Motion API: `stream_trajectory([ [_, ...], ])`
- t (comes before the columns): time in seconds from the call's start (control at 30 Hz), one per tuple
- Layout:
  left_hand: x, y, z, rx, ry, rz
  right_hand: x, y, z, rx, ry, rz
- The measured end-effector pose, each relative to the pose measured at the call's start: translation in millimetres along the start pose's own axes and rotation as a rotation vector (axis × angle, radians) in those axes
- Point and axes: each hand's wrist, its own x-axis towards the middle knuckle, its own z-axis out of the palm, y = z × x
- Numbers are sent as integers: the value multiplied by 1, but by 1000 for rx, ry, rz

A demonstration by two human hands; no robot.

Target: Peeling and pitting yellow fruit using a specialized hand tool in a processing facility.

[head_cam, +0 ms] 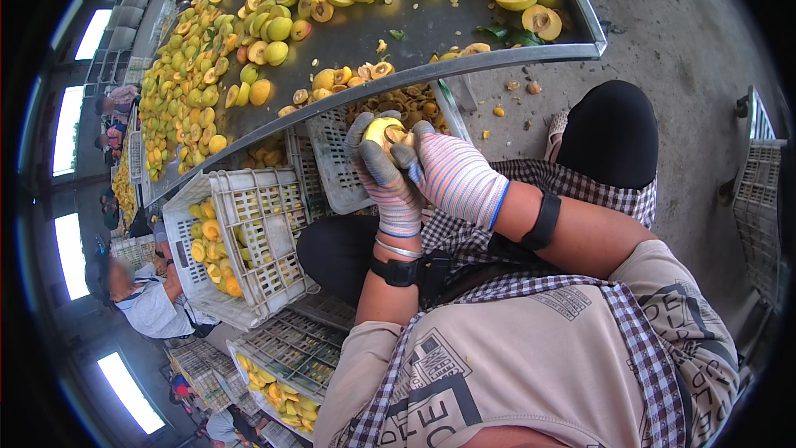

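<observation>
My left hand [387, 177], in a striped knit glove with grey-coated fingers, holds a yellow-green stone fruit [377, 131] with its cut face toward my right. My right hand [457, 171], gloved alike, has its thumb and fingers closed at the cut flesh of the same fruit. A dark curved line shows in the flesh there; whether it is a tool's edge or the pit's hollow I cannot tell. Below my hands stands a white plastic crate [339, 165]. Beyond it, fruit scraps and pits [410, 104] lie under the table's edge.
A metal-rimmed table [373, 88] bears many halved fruits [267, 28]. At my left, a tilted white crate [258, 199] holds fruit, and another fruit crate [283, 361] stands lower. A seated person [146, 298] is beyond. Scraps [499, 111] dot the floor; a wheeled cart [758, 193] stands right.
</observation>
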Motion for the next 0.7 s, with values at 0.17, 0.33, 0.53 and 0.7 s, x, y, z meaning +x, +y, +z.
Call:
stream_trajectory([
  [0.17, 2, -1, 9, 199, 13, 134, 0, -3, -11, 22, -61, 25],
  [0.33, 4, -2, 5, 40, -19, 40, 7, 12, 5, 91, -58, -41],
  [0.53, 12, -1, 1, -141, -9, -87, 13, 9, 0, 501, -224, 164],
  [0.7, 13, 5, -6, -159, -62, -159, 1, 3, -18, 946, -493, 388],
])
